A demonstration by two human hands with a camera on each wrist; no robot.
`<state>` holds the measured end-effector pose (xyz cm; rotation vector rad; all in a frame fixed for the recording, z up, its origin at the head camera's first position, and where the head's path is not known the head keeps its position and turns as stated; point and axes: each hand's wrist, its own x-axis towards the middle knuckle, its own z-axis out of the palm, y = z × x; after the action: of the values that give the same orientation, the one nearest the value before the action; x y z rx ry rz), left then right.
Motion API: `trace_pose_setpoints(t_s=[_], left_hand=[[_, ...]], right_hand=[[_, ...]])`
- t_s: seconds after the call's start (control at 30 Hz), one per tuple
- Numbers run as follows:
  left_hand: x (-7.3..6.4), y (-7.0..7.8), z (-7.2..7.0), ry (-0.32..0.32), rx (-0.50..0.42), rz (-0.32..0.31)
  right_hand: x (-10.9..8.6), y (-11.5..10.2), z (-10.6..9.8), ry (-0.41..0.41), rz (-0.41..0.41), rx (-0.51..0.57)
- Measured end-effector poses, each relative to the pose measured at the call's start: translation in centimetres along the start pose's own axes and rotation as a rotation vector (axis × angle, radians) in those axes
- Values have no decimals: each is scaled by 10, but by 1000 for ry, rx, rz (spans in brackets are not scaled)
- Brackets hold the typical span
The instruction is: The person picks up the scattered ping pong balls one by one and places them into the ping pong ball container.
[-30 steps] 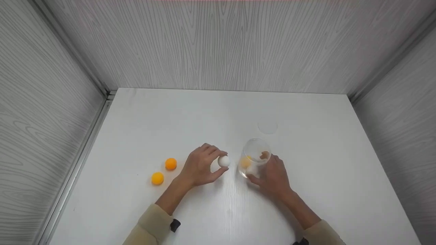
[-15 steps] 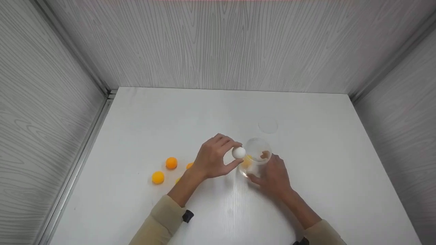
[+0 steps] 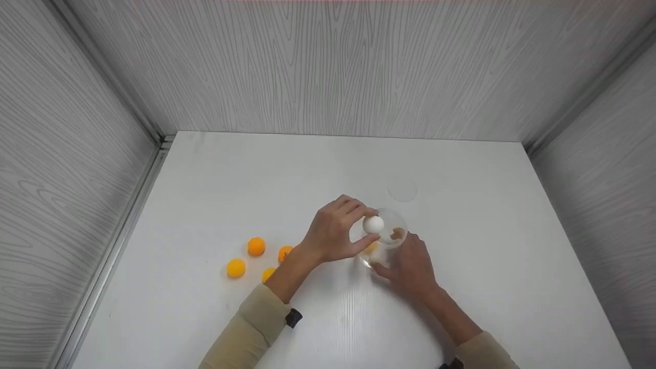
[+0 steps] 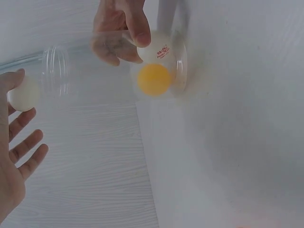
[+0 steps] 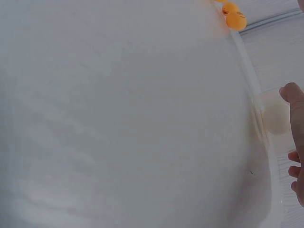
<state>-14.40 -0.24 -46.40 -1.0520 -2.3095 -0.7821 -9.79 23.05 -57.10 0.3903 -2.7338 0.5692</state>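
My left hand (image 3: 333, 230) pinches a white ping-pong ball (image 3: 373, 225) between thumb and index finger, right at the mouth of a clear jar (image 4: 102, 88). In the left wrist view the other fingers of that hand are spread. The jar stands upright on the table, and my right hand (image 3: 412, 264) grips its lower part from the right. Inside, at the bottom, lie an orange ping-pong ball (image 4: 154, 80) and a white ball with red print (image 4: 160, 51). Part of the jar is hidden behind my left hand in the head view.
Several orange balls (image 3: 256, 246) lie on the white table (image 3: 277, 174) to the left, some partly behind my left forearm. A clear round disc (image 3: 402, 188), perhaps a lid, lies behind the jar. Grey wood-grain panels (image 3: 328, 72) enclose the table's back and sides.
My left hand has carried the white ball rightward and slightly away from me to the jar's mouth, uncovering more orange balls. My right hand has stayed on the jar.
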Motion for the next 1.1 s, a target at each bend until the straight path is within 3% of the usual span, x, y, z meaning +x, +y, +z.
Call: trace_pose_setpoints(t_s=[0.23, 0.6, 1.1], left_hand=[[7, 3, 7, -12, -34, -2], [14, 8, 30, -13, -68, -26], [18, 6, 43, -55, -68, -73]], right_hand=[[2, -1, 1, -21, -4, -4], [1, 0, -1, -39, -11, -13], [1, 0, -1, -33, 19, -3]])
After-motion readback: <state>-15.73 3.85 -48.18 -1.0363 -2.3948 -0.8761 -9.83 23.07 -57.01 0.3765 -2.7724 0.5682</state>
